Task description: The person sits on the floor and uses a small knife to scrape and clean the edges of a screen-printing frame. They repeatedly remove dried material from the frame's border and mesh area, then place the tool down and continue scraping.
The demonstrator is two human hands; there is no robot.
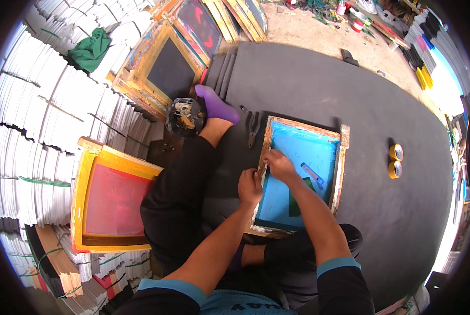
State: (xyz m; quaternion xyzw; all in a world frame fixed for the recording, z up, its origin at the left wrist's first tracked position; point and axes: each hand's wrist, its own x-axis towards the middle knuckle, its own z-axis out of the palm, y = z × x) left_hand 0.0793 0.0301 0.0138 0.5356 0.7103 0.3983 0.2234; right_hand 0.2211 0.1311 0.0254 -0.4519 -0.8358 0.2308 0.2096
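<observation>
A wooden-framed screen [341, 173] with blue mesh lies in front of me, its rim worn and paint-stained. At its left rail, my left hand [249, 187] has its fingers curled together. Just beyond, over the inner side of the same rail, my right hand [280, 166] is closed in a pinch. What either hand pinches is too small or hidden. On the blue mesh rest a utility knife [312, 175] and a dark green flat piece [295, 202], partly covered by my right forearm. Pliers [253, 129] lie outside the frame, near its far left corner.
Two yellow tape rolls [395, 161] sit on the dark mat [371, 220] to the right. A yellow-framed screen [77, 210] leans at my left, by tall bundled white stacks [40, 105]. More framed screens [164, 68] stand farther back, near a black bag of scraps [185, 116].
</observation>
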